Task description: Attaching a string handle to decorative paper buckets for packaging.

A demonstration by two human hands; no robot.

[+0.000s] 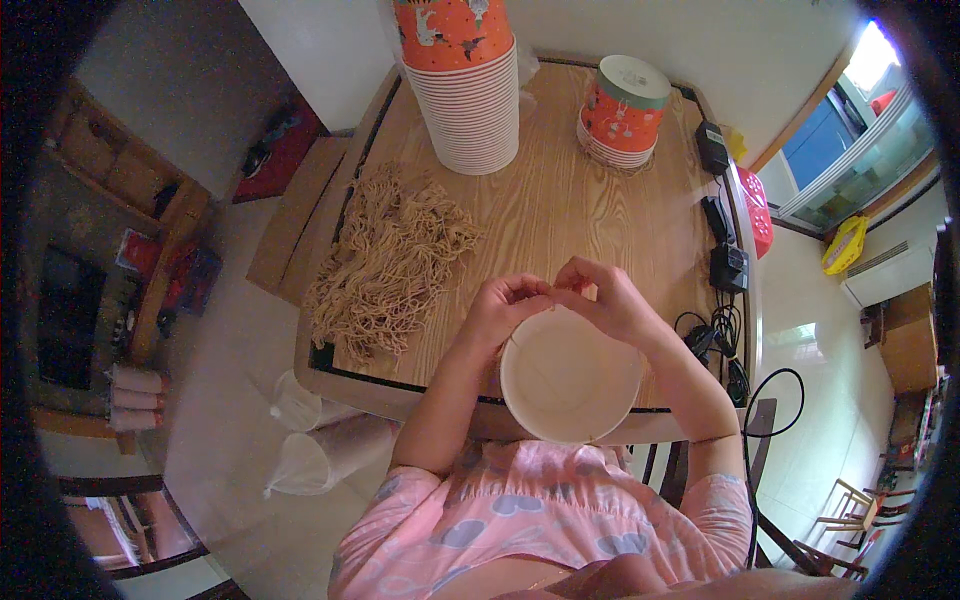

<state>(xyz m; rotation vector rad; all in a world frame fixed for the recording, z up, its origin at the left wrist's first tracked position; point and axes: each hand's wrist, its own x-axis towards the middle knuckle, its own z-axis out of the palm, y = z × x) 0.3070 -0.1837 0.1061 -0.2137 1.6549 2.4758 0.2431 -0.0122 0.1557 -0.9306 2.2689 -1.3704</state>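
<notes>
A white paper bucket [570, 375] tilts with its open mouth toward me at the table's near edge. At its far rim, my left hand [508, 305] and my right hand [608, 300] meet, thumbs and fingers pinched together. Whatever lies between the fingertips is too small to make out. A thin cord seems to run along the bucket's left rim. Left of my hands spreads a loose heap of tan twisted cords [395, 260]. Beyond it rises a tall stack of nested orange and white paper buckets [465, 110].
A shorter bucket stack [625, 115] with a green-banded one upside down on top stands at the back right of the wooden table [550, 210]. Black power adapters [728, 268] and coiled cables [725, 340] line the right edge. Bagged bucket stacks [325, 455] lie on the floor at left.
</notes>
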